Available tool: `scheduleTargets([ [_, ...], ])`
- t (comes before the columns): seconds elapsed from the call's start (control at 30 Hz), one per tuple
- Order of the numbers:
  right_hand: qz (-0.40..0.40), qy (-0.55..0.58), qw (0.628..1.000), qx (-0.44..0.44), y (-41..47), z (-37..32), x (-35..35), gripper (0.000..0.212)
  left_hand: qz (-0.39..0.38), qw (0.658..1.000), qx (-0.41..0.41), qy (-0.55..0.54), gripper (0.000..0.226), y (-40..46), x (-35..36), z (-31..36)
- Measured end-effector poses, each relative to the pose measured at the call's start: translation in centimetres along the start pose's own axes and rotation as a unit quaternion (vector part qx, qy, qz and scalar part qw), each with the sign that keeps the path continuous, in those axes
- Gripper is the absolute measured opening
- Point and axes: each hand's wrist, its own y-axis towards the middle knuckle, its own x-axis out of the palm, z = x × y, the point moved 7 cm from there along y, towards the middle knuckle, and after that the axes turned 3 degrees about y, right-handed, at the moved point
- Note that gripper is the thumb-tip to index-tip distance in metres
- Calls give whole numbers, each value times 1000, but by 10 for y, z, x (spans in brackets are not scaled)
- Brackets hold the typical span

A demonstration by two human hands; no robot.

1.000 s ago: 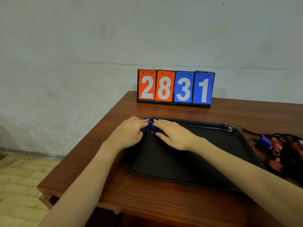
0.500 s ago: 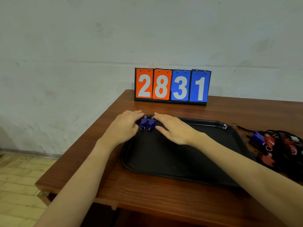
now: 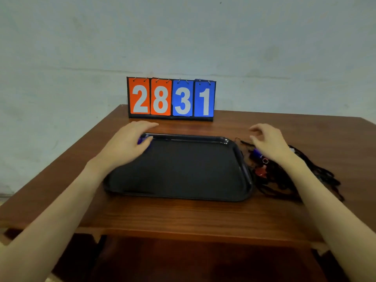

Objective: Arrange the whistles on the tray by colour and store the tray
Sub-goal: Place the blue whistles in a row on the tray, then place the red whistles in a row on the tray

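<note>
Two blue whistles (image 3: pixel 144 140) sit in the far left corner of the black tray (image 3: pixel 183 192), mostly hidden under the left hand (image 3: pixel 127 145), so only a sliver of blue shows and I cannot tell which way their mouthpieces point or how their long axes run. The left hand lies flat over that corner, fingers nearly straight and together, resting on or just above the whistles without curling round them; whether it actually touches them is not clear. The right hand (image 3: pixel 268 142) hovers above the tangled pile of whistles and black lanyards (image 3: pixel 284 176) just beside the tray's right edge, fingers loosely spread and a little bent, holding nothing. In that pile a blue whistle (image 3: pixel 256 153) lies nearest the tray, its long axis seemingly slanting toward the tray's far right corner, with a metal ring (image 3: pixel 265 160) at its near end and a red whistle (image 3: pixel 261 172) closer to the viewer; detail there is blurred. The step in hand looks like fetching the next whistle. To do it well, I would pinch the blue one by its body, not the cord, lift it slowly so that its lanyard slides free of the knot without dragging the red ones along, then lay it beside the blue pair with the same heading, keeping the cord tucked on the tray. A scoreboard (image 3: pixel 171 98) reading 2831 stands at the far edge of the wooden table (image 3: pixel 183 218).
</note>
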Motion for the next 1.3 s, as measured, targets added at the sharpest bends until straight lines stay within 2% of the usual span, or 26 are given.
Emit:
scheduleTargets([
  [0.1,1,9,998,70,1,34,-7,24,-5,999,37,-16,48,1,-1,41],
  [0.3,-49,-22,997,52,-1,43,7,31,-13,996,89,-13,46,8,10,102],
  [0.5,-12,16,997,74,-1,60,-8,27,-48,989,141,-5,33,30,41,170],
  [0.57,-28,36,996,82,0,70,-6,25,-67,986,151,0,30,44,58,195],
  [0.67,-78,50,991,98,-4,79,0,26,-87,989,121,-23,28,71,87,218],
  [0.83,-140,47,984,105,-8,90,8,45,-146,983,10,-115,23,104,128,231],
  [0.93,-150,60,982,100,-6,93,11,50,-170,975,-26,-138,23,110,145,229],
  [1.03,-134,94,981,109,-5,94,11,52,-173,972,-45,-152,22,113,155,225],
  [1.13,-100,163,975,115,-7,93,0,39,-169,970,-53,-164,22,114,157,223],
  [1.2,-47,211,969,118,-8,95,-13,39,-173,968,-55,-175,23,114,159,222],
  [1.3,80,285,945,139,-12,107,-36,43,-176,967,-58,-177,27,116,161,222],
])
